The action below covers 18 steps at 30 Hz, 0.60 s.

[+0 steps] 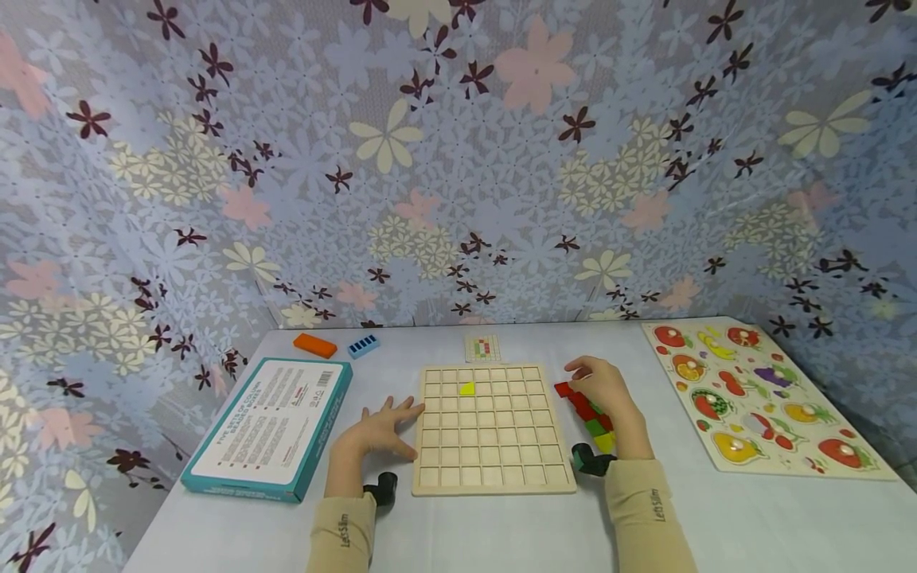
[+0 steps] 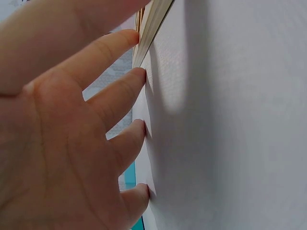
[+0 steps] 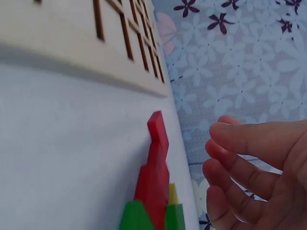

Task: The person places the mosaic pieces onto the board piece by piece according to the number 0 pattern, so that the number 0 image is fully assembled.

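Note:
A light wooden grid board lies in the middle of the table, with a yellow quarter-round piece in one of its upper squares. My left hand spreads its fingers at the board's left edge; in the left wrist view its fingertips rest on the white tabletop and by the board's side. To the right of the board is a pile of red blocks, green blocks and yellow ones. Above the pile hovers my right hand, fingers loosely bent, nothing between thumb and fingers in the right wrist view.
A small pattern card lies behind the board. On the left are a teal-edged box, an orange block and a blue piece with dark slots. A fruit puzzle board sits at the right. Floral cloth hangs behind the table.

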{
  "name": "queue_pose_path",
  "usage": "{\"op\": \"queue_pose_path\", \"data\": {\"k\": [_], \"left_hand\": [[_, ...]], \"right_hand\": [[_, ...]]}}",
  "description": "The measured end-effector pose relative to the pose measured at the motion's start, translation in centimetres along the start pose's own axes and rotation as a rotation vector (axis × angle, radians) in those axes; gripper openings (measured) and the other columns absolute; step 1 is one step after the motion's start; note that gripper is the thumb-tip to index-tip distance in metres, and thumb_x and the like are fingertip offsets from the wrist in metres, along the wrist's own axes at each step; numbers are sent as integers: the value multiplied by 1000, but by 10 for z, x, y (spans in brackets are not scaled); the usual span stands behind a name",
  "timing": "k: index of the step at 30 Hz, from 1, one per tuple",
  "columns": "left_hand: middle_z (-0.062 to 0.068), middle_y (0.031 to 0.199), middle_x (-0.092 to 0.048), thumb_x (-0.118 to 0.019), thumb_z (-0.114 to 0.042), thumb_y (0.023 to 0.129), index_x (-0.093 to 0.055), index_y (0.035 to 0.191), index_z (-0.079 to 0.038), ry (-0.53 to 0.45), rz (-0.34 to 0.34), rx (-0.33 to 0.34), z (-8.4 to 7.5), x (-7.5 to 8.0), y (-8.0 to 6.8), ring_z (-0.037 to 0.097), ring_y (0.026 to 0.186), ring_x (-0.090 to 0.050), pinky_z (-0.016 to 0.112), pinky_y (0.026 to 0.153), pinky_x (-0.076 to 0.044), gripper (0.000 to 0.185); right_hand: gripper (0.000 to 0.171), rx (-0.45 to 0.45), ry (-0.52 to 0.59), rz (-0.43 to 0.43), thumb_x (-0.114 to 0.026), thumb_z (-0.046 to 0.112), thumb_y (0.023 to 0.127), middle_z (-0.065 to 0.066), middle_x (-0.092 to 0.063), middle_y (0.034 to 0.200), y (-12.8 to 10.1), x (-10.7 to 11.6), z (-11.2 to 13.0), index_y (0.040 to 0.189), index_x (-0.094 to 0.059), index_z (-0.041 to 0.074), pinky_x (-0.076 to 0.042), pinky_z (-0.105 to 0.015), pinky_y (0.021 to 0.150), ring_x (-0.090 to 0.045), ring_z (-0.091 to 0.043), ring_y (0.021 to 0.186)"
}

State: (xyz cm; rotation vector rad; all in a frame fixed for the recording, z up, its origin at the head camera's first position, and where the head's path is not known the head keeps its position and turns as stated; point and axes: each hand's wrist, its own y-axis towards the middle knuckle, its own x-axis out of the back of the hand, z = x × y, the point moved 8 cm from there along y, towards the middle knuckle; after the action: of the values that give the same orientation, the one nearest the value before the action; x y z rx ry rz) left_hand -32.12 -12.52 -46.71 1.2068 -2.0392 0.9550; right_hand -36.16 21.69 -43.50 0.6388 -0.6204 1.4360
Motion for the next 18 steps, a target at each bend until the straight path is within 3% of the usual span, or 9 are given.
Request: {"op": "queue_pose_path", "data": {"k": [6, 18], "left_hand": [[8, 151, -26, -81, -19, 65, -44, 138, -17, 2, 0, -5, -1, 1, 0, 37, 140, -5, 62, 108, 7, 82], [7, 151, -26, -80, -19, 65, -44, 139, -18, 1, 2, -2, 0, 0, -1, 36, 141, -5, 62, 109, 7, 83]], "right_hand": [[27, -62, -8, 9, -60, 5, 83, -22, -60, 101, -2, 1, -12, 109, -61, -3, -53, -37, 69, -58, -27, 79], [31, -147, -34, 42, -55, -5, 80, -26, -54, 111, -5, 2, -34, 110, -60, -2, -49, -47, 82, -50, -35, 92]]}}
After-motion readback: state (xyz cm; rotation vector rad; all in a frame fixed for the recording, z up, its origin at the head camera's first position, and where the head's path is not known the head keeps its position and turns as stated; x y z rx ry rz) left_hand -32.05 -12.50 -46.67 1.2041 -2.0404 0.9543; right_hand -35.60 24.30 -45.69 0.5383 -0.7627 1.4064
